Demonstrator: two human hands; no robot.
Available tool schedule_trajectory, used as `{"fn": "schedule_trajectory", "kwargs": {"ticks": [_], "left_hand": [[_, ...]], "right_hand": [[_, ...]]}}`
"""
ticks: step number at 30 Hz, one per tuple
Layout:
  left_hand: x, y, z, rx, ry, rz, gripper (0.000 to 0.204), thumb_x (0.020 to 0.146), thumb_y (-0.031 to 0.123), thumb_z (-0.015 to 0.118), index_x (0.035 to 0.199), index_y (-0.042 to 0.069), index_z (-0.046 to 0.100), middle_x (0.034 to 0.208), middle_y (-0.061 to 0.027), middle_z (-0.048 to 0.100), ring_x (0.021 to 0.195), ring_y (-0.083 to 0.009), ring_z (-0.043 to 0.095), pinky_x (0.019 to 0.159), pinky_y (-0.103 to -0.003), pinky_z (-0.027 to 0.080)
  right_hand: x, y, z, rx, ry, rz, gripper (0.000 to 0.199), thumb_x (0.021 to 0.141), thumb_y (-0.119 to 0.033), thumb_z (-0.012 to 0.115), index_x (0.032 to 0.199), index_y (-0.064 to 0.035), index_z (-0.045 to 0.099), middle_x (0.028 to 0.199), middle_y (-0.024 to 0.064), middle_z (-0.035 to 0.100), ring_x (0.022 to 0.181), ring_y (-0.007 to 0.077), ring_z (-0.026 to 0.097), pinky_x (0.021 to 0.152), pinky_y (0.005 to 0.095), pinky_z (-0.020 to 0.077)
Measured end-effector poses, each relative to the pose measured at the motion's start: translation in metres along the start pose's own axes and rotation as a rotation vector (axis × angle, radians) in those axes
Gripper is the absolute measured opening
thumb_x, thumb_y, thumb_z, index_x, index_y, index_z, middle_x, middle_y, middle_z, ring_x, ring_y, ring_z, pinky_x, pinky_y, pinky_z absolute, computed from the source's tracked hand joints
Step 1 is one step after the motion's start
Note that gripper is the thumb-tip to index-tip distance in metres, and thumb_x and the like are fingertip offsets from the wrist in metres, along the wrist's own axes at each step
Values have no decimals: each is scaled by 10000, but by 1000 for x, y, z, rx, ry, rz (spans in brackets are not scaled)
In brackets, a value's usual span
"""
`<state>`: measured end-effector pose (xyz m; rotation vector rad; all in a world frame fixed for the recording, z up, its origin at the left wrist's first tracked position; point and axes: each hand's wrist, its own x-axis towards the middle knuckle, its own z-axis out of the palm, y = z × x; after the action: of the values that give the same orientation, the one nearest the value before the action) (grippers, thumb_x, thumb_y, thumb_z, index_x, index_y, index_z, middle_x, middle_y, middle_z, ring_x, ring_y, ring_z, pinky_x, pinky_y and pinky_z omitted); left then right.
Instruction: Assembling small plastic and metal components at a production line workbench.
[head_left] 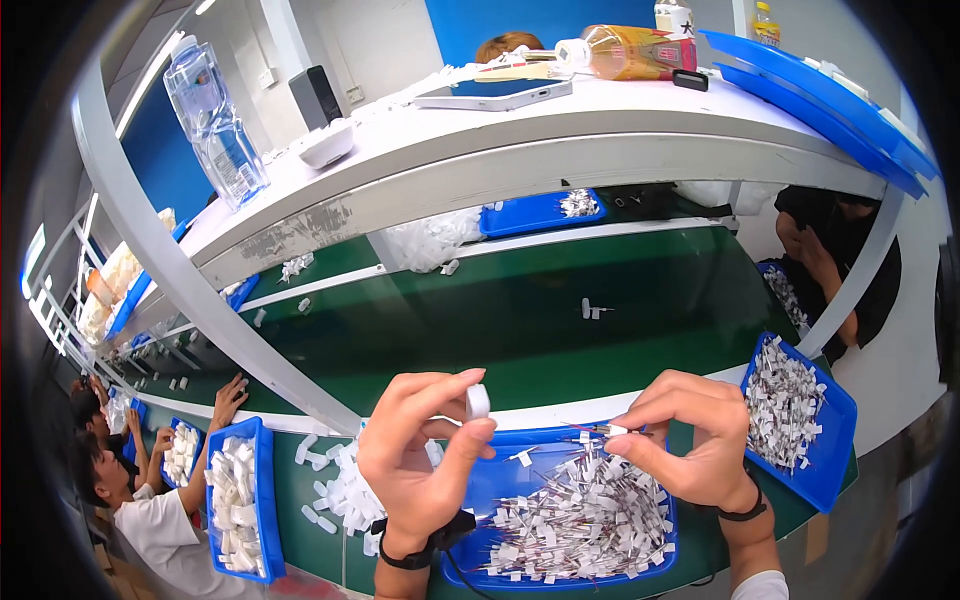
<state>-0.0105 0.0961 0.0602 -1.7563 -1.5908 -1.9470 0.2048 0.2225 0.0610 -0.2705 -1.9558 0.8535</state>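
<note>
Between the thumb and fingers of my left hand (425, 445) is a small white plastic housing (478, 401), held up over the near edge of the green belt. My right hand (690, 440) pinches a small white connector with thin wires (618, 430), its wire ends pointing left toward the housing. The two pieces are apart. Below both hands lies a blue tray (470, 500) heaped with similar wired connectors (580, 515). A loose pile of white housings (350, 490) rests on the green table beside my left wrist, partly hidden by it.
A green conveyor belt (450, 320) runs across in front, carrying a few white pieces (590, 310). Blue trays of parts stand at left (265, 500) and right (835, 440). Overhead, a white shelf (400, 145) holds bottles and a phone (495, 92). Other people work at left and far right.
</note>
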Motion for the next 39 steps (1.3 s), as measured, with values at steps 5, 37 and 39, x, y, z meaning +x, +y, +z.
{"fn": "schedule_trajectory", "kwargs": {"ticks": [5,37,39], "left_hand": [[0,-5,-6,-567,-69,-291,262,906,-37,716,1146,-101,630,1037,-200,641,785,-244,718,544,-290,598],[-2,-12,4,-761,-213,-440,453,892,19,773,1258,-96,532,1146,-289,665,1013,-405,735,731,-395,670],[-5,-9,3,-775,-262,-448,457,889,7,778,1256,-104,529,1132,-306,675,952,-412,750,761,-422,667]], "right_hand": [[1,-3,-1,29,5,-9,131,758,-27,870,857,-7,786,771,94,735,482,69,580,427,197,379],[-3,-7,5,-44,19,-81,196,748,-2,860,933,-35,802,751,66,729,475,78,585,413,210,388],[-6,-10,6,-96,29,-145,205,724,-5,861,915,-42,795,730,54,719,474,94,595,425,215,411]]}}
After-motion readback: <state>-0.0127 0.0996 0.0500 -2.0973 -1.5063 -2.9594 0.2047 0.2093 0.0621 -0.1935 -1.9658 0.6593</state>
